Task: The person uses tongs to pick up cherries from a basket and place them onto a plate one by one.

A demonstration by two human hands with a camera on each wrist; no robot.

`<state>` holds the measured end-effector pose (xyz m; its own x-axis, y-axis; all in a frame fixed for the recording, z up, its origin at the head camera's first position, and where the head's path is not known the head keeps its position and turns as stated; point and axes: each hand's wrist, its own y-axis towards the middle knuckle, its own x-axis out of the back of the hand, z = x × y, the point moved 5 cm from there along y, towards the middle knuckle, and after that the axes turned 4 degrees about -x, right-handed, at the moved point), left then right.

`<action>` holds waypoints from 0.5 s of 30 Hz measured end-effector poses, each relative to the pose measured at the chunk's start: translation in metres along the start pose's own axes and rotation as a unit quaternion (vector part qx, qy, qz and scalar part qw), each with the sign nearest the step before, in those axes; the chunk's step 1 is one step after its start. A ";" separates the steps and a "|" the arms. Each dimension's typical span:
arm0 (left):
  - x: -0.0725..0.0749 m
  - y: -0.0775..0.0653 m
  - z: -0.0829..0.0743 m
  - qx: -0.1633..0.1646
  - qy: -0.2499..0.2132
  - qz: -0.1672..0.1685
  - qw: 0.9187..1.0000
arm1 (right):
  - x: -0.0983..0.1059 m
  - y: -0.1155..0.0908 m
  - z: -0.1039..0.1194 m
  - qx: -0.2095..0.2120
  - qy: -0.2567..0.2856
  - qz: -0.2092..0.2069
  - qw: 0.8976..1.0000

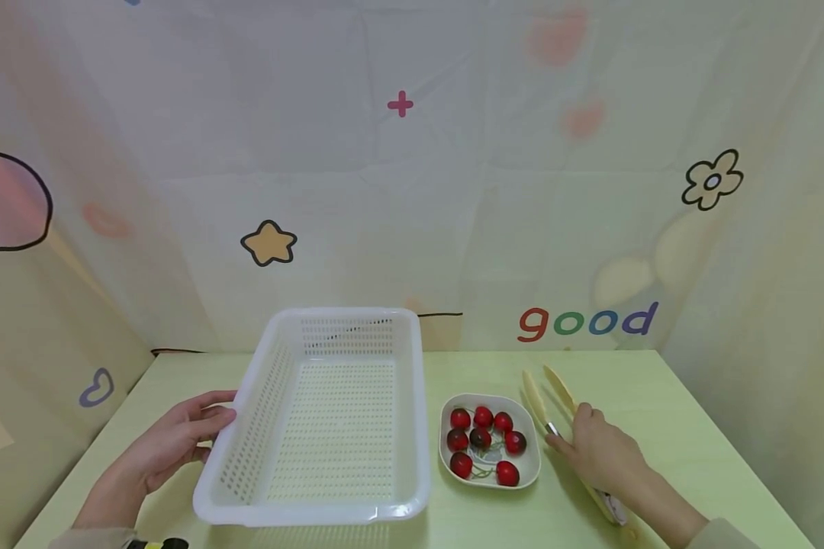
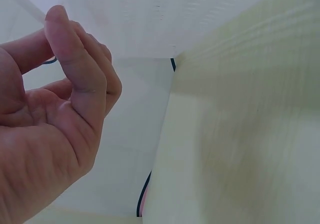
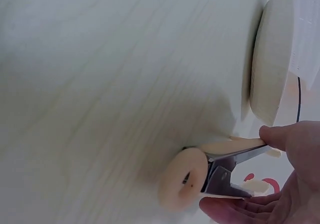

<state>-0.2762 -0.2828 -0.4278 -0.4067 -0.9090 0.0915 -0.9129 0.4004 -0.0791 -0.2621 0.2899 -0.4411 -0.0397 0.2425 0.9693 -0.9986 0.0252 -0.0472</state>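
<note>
On the left, my left hand [image 1: 172, 438] has loosely bent fingers, with its fingertips right at the outer left rim of a white plastic basket [image 1: 422, 427]. In the left wrist view the same hand [image 2: 75, 94] shows nothing in its palm, below the basket's wall [image 2: 135, 24]. My right hand [image 1: 607, 450] grips a pair of tongs [image 1: 535, 396] with cream tips and metal arms. Their tips are apart and point to the back. The tongs' rounded end [image 3: 185, 179] shows in the right wrist view, where the right hand [image 3: 280, 179] has thumb and fingers on opposite arms.
A small cream dish [image 1: 491, 483] stands between the basket and the tongs. Several red cherries [image 1: 506, 473] with stems lie in it. The pale wooden table [image 1: 700, 457] meets a printed cloth backdrop [image 1: 453, 229] at the back and sides.
</note>
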 end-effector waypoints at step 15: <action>0.026 -0.021 0.003 -0.006 0.293 -0.136 0.946 | 0.023 0.005 -0.036 0.056 0.055 -0.048 0.996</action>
<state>-0.2673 -0.3154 -0.4265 -0.1026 -0.7593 0.6426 -0.9855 0.1654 0.0381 -0.2665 0.3306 -0.4281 0.0551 0.3492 0.9354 -0.9955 -0.0528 0.0783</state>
